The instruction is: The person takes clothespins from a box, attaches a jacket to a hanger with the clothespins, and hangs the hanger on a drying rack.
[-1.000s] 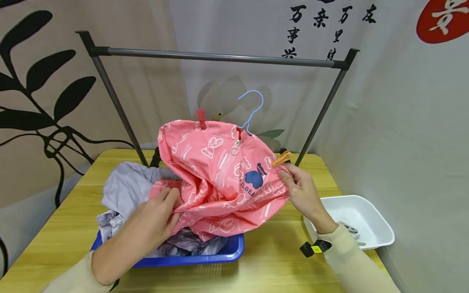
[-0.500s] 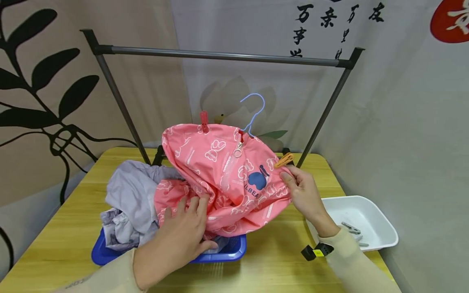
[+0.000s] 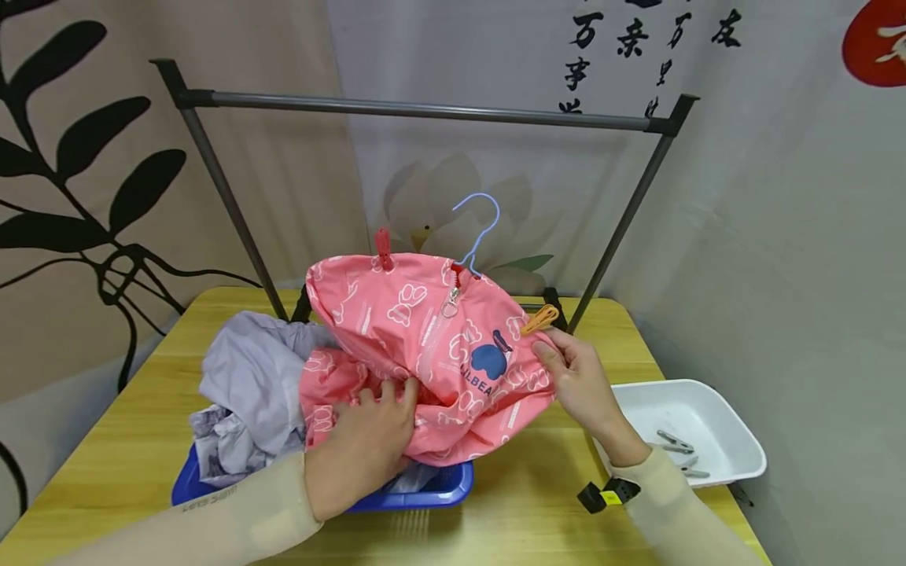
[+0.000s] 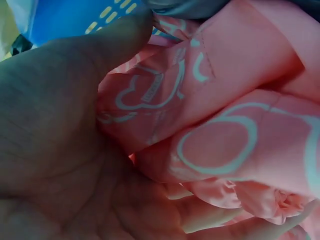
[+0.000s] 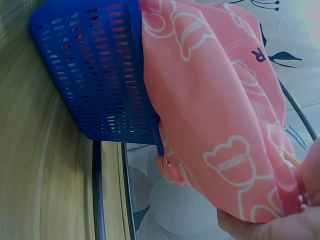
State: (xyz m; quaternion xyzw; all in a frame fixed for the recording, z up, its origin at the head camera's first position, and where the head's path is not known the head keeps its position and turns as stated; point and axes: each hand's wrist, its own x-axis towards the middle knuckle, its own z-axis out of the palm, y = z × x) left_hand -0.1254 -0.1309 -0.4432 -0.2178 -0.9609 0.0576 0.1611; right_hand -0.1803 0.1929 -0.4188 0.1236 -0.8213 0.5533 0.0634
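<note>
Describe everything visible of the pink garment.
The pink garment is thin-looking cloth with white bear outlines, a zip and a dark blue motif above lettering. It lies rumpled, partly over the blue basket. A blue hanger hook rises above the zip; a red clip and an orange clip grip it. The right hand pinches its edge; the left hand touches its folds.

Room: over pink garment [image 3: 418, 338], under rack bar [image 3: 425, 111], except hanger hook [image 3: 486, 231] sticking up; near table [image 3: 527, 479], between blue basket [image 3: 446, 494] and white tray [image 3: 725, 424]. Left obstructed: lavender clothes [image 3: 251, 377].
</note>
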